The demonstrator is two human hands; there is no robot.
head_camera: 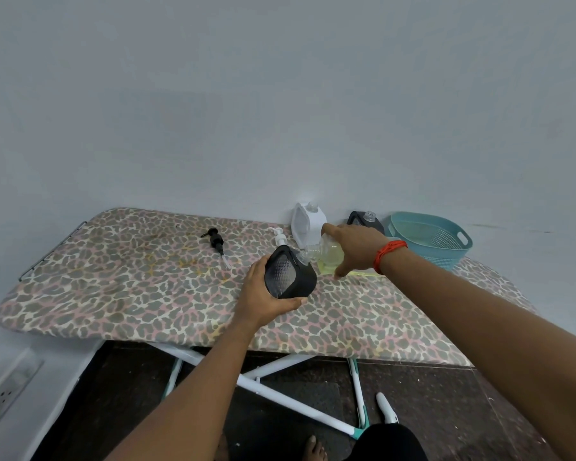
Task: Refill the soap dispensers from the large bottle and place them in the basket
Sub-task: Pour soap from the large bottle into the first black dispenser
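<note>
My left hand (263, 294) grips a black soap dispenser (288, 272), tilted, with its open neck toward the right. My right hand (356, 249) holds the large clear bottle (326, 256) of yellow-green soap on its side, its mouth touching the dispenser's neck. A white dispenser (308, 222) and a second black dispenser (364, 220) stand open, without pumps, by the wall. A black pump (217, 242) and a white pump (280, 237) lie loose on the board. The teal basket (429, 241) sits at the far right, with nothing visible inside.
All of this rests on a leopard-print ironing board (147, 287) pushed against a grey wall. Its white and teal legs (280, 390) cross below, above a dark floor. A wall socket (9, 387) is at lower left. My bare foot (315, 449) shows at the bottom.
</note>
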